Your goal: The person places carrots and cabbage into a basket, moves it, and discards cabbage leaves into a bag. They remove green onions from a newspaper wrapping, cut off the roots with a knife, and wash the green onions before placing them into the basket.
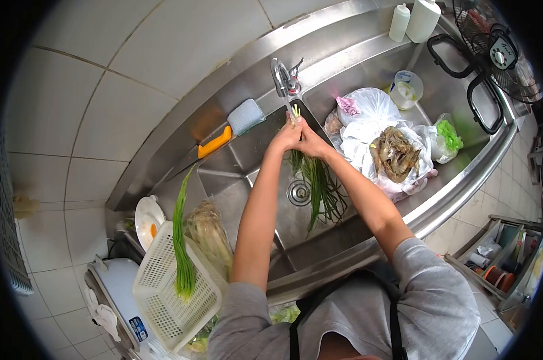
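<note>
Low in the frame, forearms reached up from grey sleeves toward centre; at lower left sat a white basket (175, 294) with green stalks across it; above centre, left hand (285, 138) and right hand (310, 144) touched, both closed round the pale root end of a bunch of green onions (319, 189) under the faucet (283, 78); hung lengthwise down-frame over the sink (235, 159) drain; farther right lay shrimp (394, 153) on plastic.

Both bare arms stretch forward, the left hand (285, 139) and right hand (310, 144) pressed together, fingers closed, just below the chrome metal sink tap (282, 78).
</note>
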`<state>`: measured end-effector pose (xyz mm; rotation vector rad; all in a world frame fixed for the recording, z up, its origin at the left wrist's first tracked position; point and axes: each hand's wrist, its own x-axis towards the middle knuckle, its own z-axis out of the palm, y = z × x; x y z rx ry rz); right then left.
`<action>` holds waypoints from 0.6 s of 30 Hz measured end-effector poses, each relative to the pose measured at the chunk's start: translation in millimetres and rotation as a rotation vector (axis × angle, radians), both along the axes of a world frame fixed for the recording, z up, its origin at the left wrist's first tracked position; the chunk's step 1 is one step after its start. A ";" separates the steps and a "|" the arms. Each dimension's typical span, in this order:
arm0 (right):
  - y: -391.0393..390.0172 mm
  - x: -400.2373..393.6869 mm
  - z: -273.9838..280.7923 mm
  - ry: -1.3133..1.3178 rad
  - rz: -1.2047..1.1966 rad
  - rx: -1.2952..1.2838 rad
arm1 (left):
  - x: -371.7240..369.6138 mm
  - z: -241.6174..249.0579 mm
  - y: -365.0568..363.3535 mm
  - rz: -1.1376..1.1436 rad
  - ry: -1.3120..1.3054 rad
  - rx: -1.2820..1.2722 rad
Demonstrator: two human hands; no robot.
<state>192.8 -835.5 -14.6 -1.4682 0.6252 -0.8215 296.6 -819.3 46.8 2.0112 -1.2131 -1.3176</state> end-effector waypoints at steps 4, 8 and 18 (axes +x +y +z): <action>-20.6 3.1 -8.9 0.132 0.160 0.024 | -2.7 14.7 3.3 -0.063 -0.118 0.152; -21.5 3.7 16.9 -0.012 0.080 0.210 | 4.9 19.7 4.4 -0.045 -0.062 0.046; -38.6 4.3 83.6 0.039 0.275 0.317 | 46.6 -79.6 69.9 0.425 0.120 -0.152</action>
